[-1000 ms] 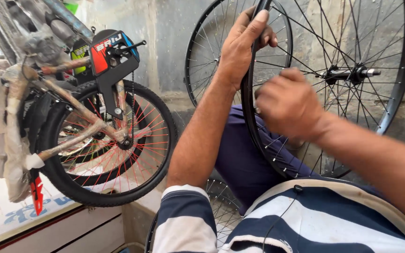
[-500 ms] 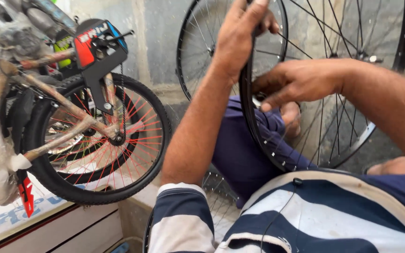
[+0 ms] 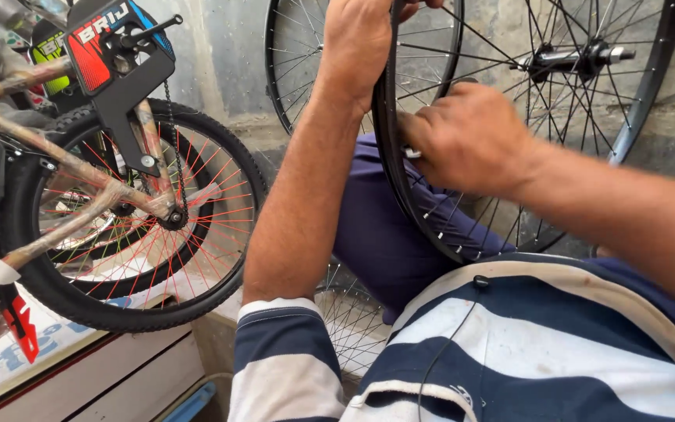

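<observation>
Right hand (image 3: 462,141) shifted up the bare rim (image 3: 400,195), fingers pinching | left hand (image 3: 361,39) fingers gripping rim | small bike (image 3: 119,211) left

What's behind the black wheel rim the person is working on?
Behind the black rim a second spoked wheel leans on a grey wall. The left hand and right hand cover parts of it.

Right hand (image 3: 466,141) shifted on black wheel rim (image 3: 400,195): a second ago raised in loose fist beside spokes; half a second ago reaching flat across spokes toward rim; now closed at rim's inner edge, fingertips pinching small pale piece. Left hand (image 3: 361,39) slid higher along rim, now cut by top edge. Small bicycle (image 3: 119,211) drifted leftward, then back right in view.
</observation>
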